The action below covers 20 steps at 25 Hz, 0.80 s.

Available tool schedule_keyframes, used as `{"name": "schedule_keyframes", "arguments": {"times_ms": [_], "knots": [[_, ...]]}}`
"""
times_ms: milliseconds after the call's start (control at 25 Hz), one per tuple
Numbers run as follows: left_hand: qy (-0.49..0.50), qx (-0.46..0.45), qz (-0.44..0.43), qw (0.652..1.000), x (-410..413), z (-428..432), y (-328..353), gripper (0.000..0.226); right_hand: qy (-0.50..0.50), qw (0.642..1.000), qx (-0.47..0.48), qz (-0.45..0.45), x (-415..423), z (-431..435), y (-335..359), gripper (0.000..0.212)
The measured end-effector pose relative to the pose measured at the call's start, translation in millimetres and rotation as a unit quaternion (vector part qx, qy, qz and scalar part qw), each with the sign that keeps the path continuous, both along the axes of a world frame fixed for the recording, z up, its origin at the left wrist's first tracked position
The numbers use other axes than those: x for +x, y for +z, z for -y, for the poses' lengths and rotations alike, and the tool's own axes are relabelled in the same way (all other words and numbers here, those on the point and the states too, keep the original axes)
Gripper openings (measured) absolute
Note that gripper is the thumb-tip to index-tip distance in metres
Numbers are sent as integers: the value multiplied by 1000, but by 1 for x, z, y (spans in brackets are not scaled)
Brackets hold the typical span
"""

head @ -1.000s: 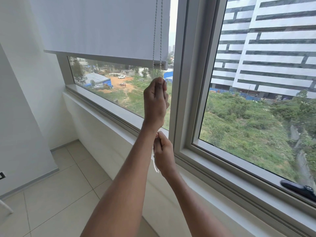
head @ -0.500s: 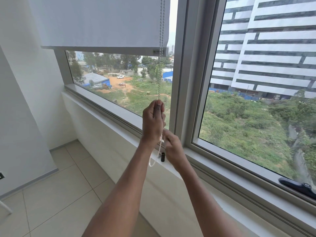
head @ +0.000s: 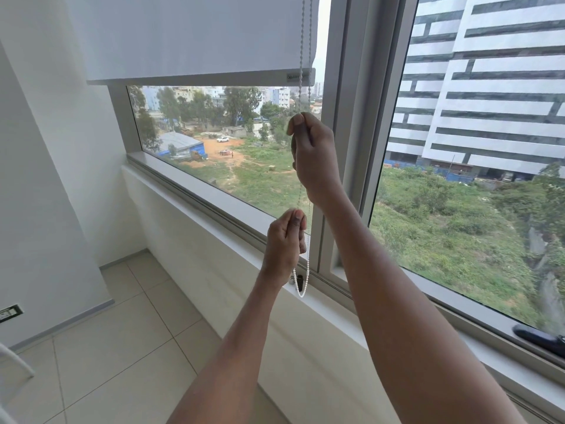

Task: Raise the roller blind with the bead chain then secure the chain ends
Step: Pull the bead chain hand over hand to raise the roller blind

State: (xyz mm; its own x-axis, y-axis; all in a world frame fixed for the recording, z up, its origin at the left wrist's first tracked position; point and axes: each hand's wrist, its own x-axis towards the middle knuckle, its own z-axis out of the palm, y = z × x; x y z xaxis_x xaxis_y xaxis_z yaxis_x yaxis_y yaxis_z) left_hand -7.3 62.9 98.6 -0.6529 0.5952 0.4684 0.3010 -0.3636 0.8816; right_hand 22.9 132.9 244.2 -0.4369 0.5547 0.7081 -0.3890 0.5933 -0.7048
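A white roller blind covers the top of the left window pane; its bottom bar hangs well above the sill. A white bead chain drops in two strands along the blind's right edge. My right hand is closed on the chain just below the bottom bar. Lower down, my left hand pinches the same chain near the sill. Below it the chain's loop hangs free, with a small dark connector beside it.
A grey window frame post stands right of the chain. The white sill runs below the glass. A black window handle lies at the lower right. Tiled floor and a white wall are at the left.
The blind's bottom bar has risen, showing more glass. My left hand has pulled the chain down to the sill, and my right hand has moved up to grip the chain high.
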Motion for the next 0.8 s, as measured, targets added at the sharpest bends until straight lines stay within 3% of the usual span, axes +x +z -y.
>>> {"name": "schedule_keyframes", "arguments": {"times_ms": [240,440,600,800], "knots": [[-11,-67,-57,996,-13,4,-21,44,-38,999,4,2,-8,7,-32,34],[25,-119,-18,992,-15,12,-45,49,-64,998,-13,15,-1,9,-88,33],[123,-30,-40,991,-22,12,-5,47,-75,996,-33,32,7,15,-127,31],[7,117,-28,993,-20,-1,103,41,-79,996,-34,35,11,23,-146,31]]}}
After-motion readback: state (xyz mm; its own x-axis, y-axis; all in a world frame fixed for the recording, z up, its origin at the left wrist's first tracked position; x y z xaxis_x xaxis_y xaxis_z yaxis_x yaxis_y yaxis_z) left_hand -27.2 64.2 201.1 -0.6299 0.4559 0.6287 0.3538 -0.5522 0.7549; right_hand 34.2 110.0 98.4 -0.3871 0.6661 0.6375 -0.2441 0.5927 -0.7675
